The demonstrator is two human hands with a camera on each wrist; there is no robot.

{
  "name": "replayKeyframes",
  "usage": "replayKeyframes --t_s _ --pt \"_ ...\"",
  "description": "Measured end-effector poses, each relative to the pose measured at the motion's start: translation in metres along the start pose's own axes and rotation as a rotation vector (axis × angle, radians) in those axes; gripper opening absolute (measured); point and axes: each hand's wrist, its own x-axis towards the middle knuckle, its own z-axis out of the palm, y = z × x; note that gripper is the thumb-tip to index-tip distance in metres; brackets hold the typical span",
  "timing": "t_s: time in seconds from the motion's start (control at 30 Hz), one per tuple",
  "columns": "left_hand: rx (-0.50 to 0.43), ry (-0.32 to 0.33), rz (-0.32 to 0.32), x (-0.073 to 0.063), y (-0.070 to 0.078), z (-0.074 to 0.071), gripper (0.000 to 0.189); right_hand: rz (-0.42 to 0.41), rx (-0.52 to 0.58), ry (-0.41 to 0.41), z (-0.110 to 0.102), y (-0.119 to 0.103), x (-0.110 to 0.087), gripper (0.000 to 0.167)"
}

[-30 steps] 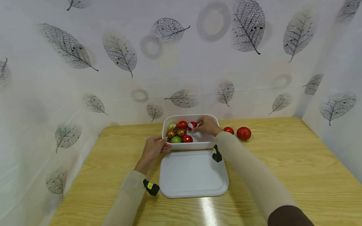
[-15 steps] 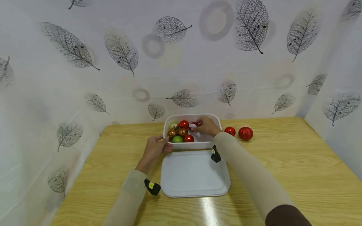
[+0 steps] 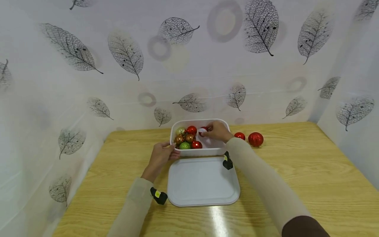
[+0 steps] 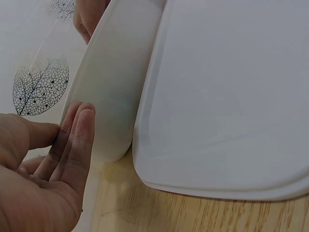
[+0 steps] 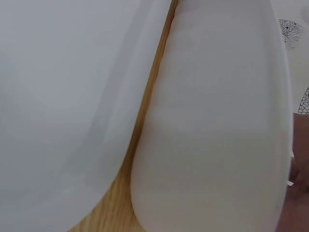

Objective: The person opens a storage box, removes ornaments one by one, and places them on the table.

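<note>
A white plastic container (image 3: 207, 152) holds several shiny baubles: red, brown-gold, a green glittery bauble (image 3: 185, 145) and a pale one (image 3: 180, 131). My left hand (image 3: 161, 154) grips the container's near left corner; in the left wrist view the thumb and fingers of that left hand (image 4: 58, 164) pinch its rim. Inside the container, my right hand (image 3: 218, 131) holds a red-and-white bauble (image 3: 202, 131) by its right side, beside the red bauble (image 3: 191, 130). In the right wrist view the container wall hides most of the right hand (image 5: 300, 169).
A white lid (image 3: 203, 182) lies flat on the wooden table (image 3: 296, 171), just in front of the container. Right of the container rest a red bauble (image 3: 240, 135), partly behind the right sleeve, and a larger red bauble (image 3: 256, 139). A leaf-patterned curtain (image 3: 201, 72) stands behind.
The bauble in my right hand has turned slightly, with its white patch now facing the camera more. My left hand stays on the container's corner.
</note>
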Motion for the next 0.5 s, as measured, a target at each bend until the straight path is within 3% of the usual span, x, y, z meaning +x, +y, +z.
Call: replayKeyframes --t_s 0.5 --pt "0.014 0.001 -0.017 0.000 0.001 0.000 0.043 0.030 0.083 -0.039 -0.023 -0.014 -0.013 0.045"
